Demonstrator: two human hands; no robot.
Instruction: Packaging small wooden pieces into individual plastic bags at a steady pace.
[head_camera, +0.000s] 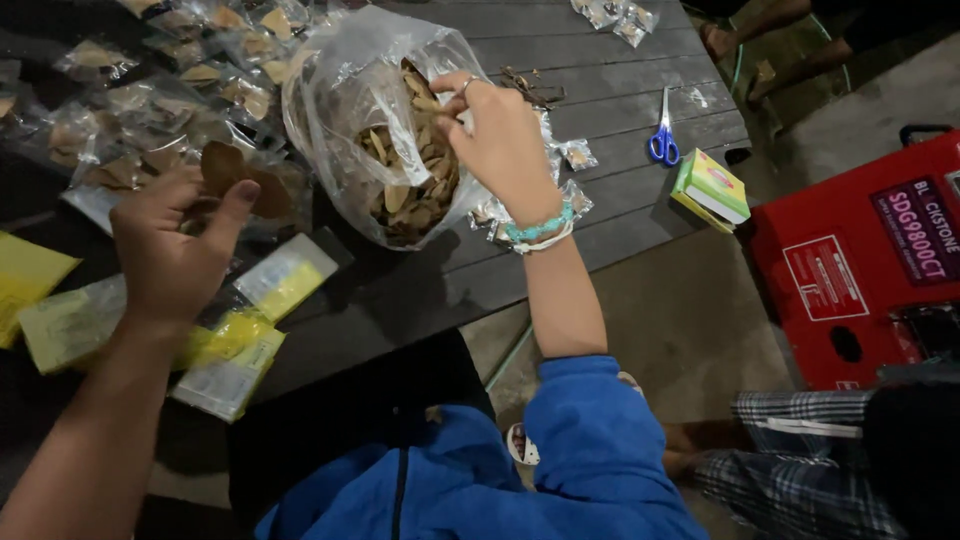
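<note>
Our right hand (505, 150) reaches into the big clear plastic bag of dried brown leaves (385, 130) on the dark slatted counter (610, 90), fingers pinched on leaves. Left of that bag, our left hand (170, 250) grips several leaves (235, 175). Behind it lie filled small packets (150, 110); the bag remains fairly full.

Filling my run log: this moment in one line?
left hand: holds dried leaf | right hand: in bag of leaves | dark table
</note>
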